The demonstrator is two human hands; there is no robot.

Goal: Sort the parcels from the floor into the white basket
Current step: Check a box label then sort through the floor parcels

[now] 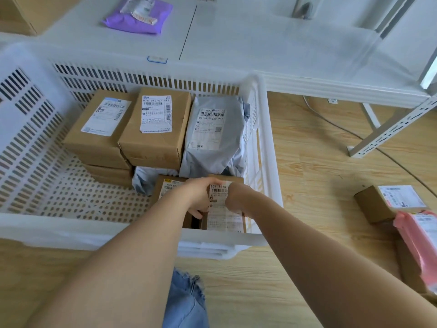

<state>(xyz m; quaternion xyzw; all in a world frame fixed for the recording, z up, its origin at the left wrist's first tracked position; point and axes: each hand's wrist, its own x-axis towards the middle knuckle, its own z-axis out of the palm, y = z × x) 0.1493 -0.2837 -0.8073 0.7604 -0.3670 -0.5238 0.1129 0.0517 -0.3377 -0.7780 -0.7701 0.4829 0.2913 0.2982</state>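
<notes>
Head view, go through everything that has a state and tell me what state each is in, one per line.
White basket: partly filled, near-left floor bare.
Labelled box: in the basket's near-right corner, held by both hands.
Left hand: grips that box.
Right hand: grips it too.
Grey mailer: label up, against the right wall.
Pink mailer: on the floor, unsorted.

The basket [35,129] is white, its walls cut with rows of dark slots and its floor dotted with round holes. Inside it, the cardboard boxes [155,129] are plain brown with white labels printed in black barcodes, and the soft bag [214,136] beside them is pale grey. Outside, the floor [307,162] shows a light wood grain, one mailer [418,242] is pink, and another [139,16] on the white shelf [272,43] is purple.
</notes>
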